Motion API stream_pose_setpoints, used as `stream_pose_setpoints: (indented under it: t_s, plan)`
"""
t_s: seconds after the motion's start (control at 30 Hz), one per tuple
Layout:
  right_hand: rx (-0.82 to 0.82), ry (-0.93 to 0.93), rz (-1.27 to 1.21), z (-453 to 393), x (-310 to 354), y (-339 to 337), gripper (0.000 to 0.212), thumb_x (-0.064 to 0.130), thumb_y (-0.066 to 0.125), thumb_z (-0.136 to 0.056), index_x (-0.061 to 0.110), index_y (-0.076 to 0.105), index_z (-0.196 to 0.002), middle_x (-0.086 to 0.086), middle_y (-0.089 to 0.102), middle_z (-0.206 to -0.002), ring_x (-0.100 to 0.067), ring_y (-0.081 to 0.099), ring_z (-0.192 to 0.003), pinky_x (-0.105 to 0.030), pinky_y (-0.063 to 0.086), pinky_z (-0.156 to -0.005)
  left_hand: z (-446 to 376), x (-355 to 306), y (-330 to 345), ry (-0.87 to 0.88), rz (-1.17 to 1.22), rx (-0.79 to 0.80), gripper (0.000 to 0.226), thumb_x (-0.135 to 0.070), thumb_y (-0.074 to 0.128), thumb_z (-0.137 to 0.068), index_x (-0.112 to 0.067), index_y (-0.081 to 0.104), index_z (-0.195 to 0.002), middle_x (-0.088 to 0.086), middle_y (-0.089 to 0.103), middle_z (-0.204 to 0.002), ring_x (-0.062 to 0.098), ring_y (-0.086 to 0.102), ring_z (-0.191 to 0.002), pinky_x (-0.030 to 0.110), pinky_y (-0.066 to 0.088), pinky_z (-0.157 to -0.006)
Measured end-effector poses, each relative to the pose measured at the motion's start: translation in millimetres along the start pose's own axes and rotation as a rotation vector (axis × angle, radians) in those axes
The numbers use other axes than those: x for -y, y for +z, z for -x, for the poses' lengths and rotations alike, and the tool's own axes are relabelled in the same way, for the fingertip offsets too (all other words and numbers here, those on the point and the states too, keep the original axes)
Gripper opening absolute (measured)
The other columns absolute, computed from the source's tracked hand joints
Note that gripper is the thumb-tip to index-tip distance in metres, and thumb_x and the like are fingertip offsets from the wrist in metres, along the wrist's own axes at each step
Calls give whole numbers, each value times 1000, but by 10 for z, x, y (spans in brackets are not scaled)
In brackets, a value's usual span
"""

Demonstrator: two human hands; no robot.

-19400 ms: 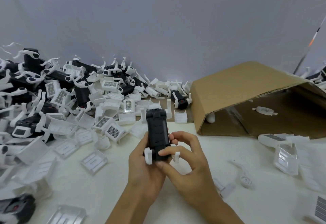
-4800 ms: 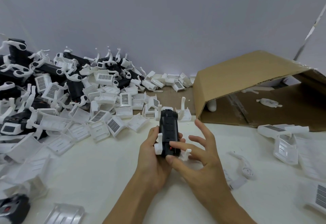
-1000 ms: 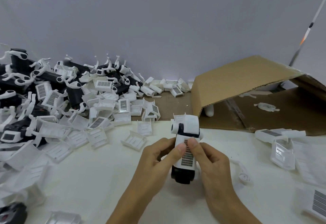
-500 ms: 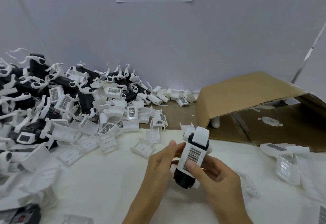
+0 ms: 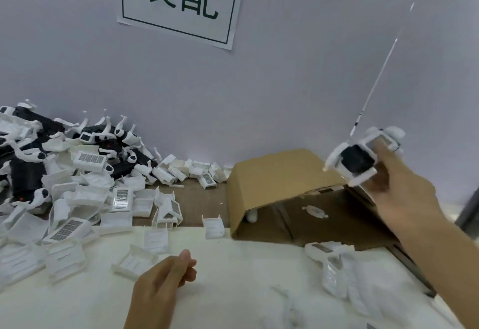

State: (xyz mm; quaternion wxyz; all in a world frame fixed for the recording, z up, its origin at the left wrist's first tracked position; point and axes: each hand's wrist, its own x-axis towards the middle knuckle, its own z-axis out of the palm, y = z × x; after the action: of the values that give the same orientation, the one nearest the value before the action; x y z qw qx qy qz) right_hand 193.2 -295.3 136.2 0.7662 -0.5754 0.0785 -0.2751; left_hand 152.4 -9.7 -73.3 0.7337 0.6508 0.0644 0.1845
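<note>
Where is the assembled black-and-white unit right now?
Head view, upper right: the right hand holds the black-and-white unit up over the cardboard box.

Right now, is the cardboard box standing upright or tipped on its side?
Tipped on its side. The cardboard box lies with its mouth facing the camera, and a small white part rests on its lower inner wall.
</note>
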Motion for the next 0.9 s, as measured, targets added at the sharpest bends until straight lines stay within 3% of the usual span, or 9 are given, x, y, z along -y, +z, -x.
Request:
stream_pose_setpoints:
  t_s: [0.07, 0.13, 0.3, 0.43, 0.5, 0.57, 0.67, 0.8, 0.9]
  plan:
    - [-88, 43, -164, -283, 56, 25, 69, 54, 65, -92, 17, 47, -147, -3, 58, -141, -19, 55, -125, -19, 45, -103, 6, -6, -4, -3, -10, -7, 40, -17, 61, -97, -15, 78, -61, 11, 74, -69, 33, 70, -83, 43, 55, -84]
    - [-92, 112, -47, -377, -48, 21, 72, 56, 58, -95, 16, 40, -151, -1, 48, -148, -20, 42, -137, -27, 31, -117, 7, -18, -13, -13, -21, -6, 41, -15, 62, -97, -14, 78, -59, 12, 74, -67, 35, 70, -84, 39, 55, -80]
    - [-44, 99, 145, 99, -699, 144, 13, 28, 67, -95, 20, 74, -88, 0, 71, -101, -10, 65, -90, -23, 47, -80, -6, -38, -6, -30, -18, -19, 41, -15, 63, -97, -13, 77, -58, 12, 74, -66, 34, 70, -84, 44, 53, -85]
    - [156, 421, 103, 884, -1540, 450, 34, 10, 67, -94, 4, 75, -62, -13, 74, -71, -25, 68, -75, -36, 58, -73, -16, -38, -20, -32, 26, -52, 42, -13, 59, -98, -8, 77, -61, 16, 73, -66, 39, 70, -81, 44, 54, -78]
    - [222, 570, 73, 1276, -1868, 672, 36, 2, 66, -94, -2, 69, -58, -13, 69, -57, -26, 65, -62, -38, 58, -63, -33, -24, -49, -32, 77, -83, 42, -11, 57, -99, -7, 77, -62, 20, 72, -67, 41, 70, -78, 44, 55, -76]
    - [242, 476, 220, 1524, -2051, 786, 32, 7, 68, -93, 4, 70, -61, -3, 69, -54, -20, 66, -60, -38, 60, -69, -45, -27, -75, -44, 118, -108, 42, -10, 56, -100, -6, 77, -63, 22, 71, -68, 38, 71, -75, 42, 55, -74]
    - [357, 211, 424, 1657, -2133, 834, 29, 17, 73, -90, 17, 70, -61, 6, 71, -63, -8, 66, -65, -21, 53, -68, -45, -41, -113, -71, 158, -133, 35, -9, 59, -98, -4, 77, -68, 22, 69, -69, 30, 70, -71, 34, 57, -67]
    - [393, 188, 482, 1626, -2115, 840, 28, 22, 73, -90, 20, 69, -62, 10, 69, -61, -9, 64, -69, -23, 45, -67, -26, -162, -184, -51, 20, -155, 27, -10, 62, -97, -11, 77, -74, 12, 71, -73, 20, 71, -75, 30, 60, -68]
    - [404, 198, 468, 1647, -2117, 839, 25, 22, 75, -88, 19, 71, -64, 8, 72, -66, -9, 65, -73, -19, 41, -65, -44, -361, -298, 11, 22, -328, 23, -7, 63, -97, -15, 75, -79, 6, 71, -73, 17, 70, -72, 29, 59, -66]
